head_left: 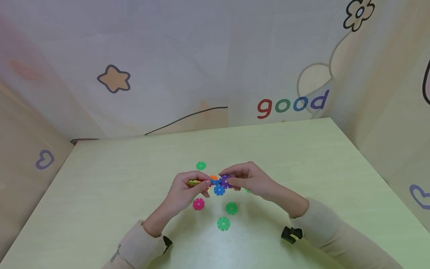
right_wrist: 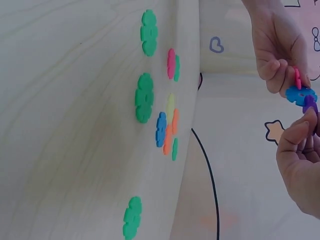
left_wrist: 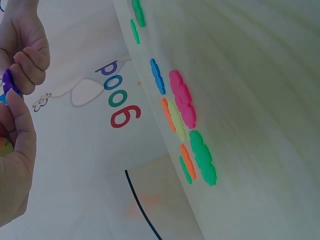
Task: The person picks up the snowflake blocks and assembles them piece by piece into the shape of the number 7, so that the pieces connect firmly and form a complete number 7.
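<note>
Both hands meet over the middle of the table around a short chain of notched plastic flower discs. My left hand [head_left: 181, 190] pinches the chain's yellow disc [head_left: 193, 183] and pink disc [right_wrist: 297, 78] between thumb and fingers. From that grip a blue disc [right_wrist: 300, 95] sticks out toward the right. A purple disc [head_left: 224, 181] is pinched between the thumb and fingers of my right hand [head_left: 256, 182]. Its edge meets the blue disc's edge; whether their notches are fully slotted together cannot be told. Fingers partly cover the yellow and pink discs.
Loose discs lie on the pale table [head_left: 134, 168] below the hands: green discs [head_left: 231, 208], a pink disc [head_left: 198, 204], a blue disc [head_left: 219, 190], an orange disc [left_wrist: 187, 161] and a yellow disc [left_wrist: 177, 121]. A printed cloth [head_left: 174, 74] hangs behind the table's far edge.
</note>
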`<state>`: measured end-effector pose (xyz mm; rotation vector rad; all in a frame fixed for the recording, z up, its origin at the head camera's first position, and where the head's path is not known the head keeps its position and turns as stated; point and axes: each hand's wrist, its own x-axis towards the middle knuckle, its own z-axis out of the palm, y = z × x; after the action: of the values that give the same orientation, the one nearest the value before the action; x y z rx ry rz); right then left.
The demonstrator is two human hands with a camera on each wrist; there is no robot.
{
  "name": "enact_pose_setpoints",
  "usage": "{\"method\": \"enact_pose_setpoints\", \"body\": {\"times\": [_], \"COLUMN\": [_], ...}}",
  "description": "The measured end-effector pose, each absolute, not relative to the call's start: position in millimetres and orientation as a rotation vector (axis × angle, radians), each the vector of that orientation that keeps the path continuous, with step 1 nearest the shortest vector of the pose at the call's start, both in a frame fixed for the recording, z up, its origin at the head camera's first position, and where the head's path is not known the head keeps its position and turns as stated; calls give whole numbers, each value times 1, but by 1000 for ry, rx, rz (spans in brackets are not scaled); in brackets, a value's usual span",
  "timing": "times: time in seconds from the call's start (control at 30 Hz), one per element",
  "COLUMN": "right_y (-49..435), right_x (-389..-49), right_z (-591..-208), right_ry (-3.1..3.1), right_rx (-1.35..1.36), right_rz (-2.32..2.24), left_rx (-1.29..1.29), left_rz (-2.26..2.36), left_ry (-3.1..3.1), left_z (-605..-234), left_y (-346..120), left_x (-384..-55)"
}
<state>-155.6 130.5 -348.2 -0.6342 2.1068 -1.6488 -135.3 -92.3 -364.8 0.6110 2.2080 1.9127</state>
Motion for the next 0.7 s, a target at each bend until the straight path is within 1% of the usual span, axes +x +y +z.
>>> {"method": "enact_pose_setpoints", "body": {"times": [0.3,0.7], "right_y": [125,122], "right_x": [-149,-142], "right_z": [-345,-347], "right_ry": [2151,2221], "right_rx": [-557,-566], "right_rz": [-1716,-1732], "left_rx": [576,602], "left_rz": [1993,1997], "left_ry": [2187,2215], "left_z": [-366,-368], "left_y": [-89,-86], "left_x": [-134,-132]}}
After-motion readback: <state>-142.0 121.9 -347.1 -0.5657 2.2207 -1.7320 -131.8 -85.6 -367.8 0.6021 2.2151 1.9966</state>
